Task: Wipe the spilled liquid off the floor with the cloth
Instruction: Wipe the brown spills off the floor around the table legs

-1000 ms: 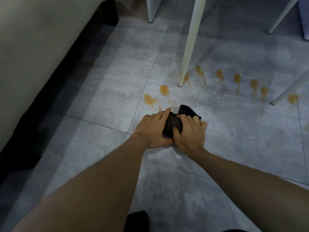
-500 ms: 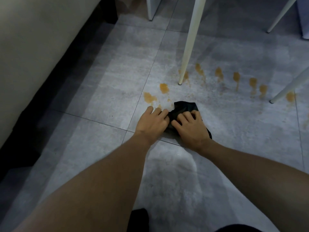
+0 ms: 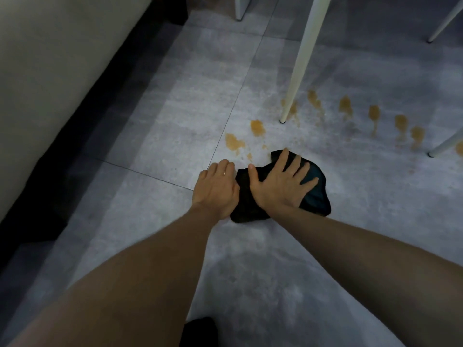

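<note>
The right hand point(image 3: 280, 186) lies flat, fingers spread, pressing the dark cloth point(image 3: 315, 196), the nearest orange puddles point(image 3: 234, 142) just ahead-left; the left hand point(image 3: 216, 189), loosely open, holds the cloth's edge.

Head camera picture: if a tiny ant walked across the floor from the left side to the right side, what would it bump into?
Pale sofa → left hand → dark cloth pressed flat under the right hand → the row of orange spill spots → slanted white chair leg at the right edge.
</note>
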A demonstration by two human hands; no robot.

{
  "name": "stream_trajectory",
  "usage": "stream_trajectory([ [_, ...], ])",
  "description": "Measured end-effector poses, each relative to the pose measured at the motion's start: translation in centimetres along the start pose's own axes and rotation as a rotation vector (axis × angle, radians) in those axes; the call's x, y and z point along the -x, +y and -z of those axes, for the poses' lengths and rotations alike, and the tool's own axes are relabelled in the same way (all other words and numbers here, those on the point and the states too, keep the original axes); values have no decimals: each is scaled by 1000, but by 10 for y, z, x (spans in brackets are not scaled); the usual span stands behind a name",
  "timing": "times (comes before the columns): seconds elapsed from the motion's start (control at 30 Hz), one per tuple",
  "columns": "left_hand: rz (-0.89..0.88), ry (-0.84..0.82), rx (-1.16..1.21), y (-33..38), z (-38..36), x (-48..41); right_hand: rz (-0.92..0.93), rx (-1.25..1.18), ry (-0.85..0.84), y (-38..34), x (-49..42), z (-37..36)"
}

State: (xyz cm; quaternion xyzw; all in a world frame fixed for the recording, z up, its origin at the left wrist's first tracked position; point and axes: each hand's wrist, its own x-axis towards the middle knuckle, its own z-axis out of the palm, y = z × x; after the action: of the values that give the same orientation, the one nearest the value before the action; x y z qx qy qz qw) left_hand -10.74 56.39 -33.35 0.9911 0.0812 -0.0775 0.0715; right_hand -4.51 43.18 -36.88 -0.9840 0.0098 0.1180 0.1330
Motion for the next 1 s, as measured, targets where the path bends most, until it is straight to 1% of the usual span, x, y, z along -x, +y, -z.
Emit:
stream_trajectory([
  [0.07,77,-24,7,-8,-7,-12,59,60,57,1,-9,-7],
  [0.13,175,-39,42,-17,-14,-26,160,107,128,1,-24,-9],
  [0.2,241,-34,58,-26,-22,-39,261,135,144,-3,-41,-8],
  [0.3,254,-8,77,-35,-34,-56,383,147,163,-11,-59,-8],
  [0.37,253,32,84,-37,-41,-60,445,121,211,-10,-61,-7],
  [0.43,275,87,65,-38,-48,-59,476,79,265,-4,-59,-8],
  [0.47,285,100,58,-39,-50,-58,459,70,283,-1,-57,-8],
  [0.57,300,117,55,-44,-50,-58,318,118,249,-10,-58,-8],
  [0.63,294,133,58,-44,-49,-59,281,139,217,-31,-71,-7],
  [0.7,286,144,61,-44,-49,-57,372,133,194,-57,-89,-9],
  [0.77,284,147,106,-46,-49,-55,540,150,141,-81,-100,-13],
  [0.87,301,177,159,-50,-48,-56,755,191,104,-88,-94,-17],
  [0.93,296,175,171,-48,-46,-58,805,195,161,-65,-87,-14],
  [1.0,289,187,141,-44,-46,-59,736,231,203,-39,-88,-10],
])
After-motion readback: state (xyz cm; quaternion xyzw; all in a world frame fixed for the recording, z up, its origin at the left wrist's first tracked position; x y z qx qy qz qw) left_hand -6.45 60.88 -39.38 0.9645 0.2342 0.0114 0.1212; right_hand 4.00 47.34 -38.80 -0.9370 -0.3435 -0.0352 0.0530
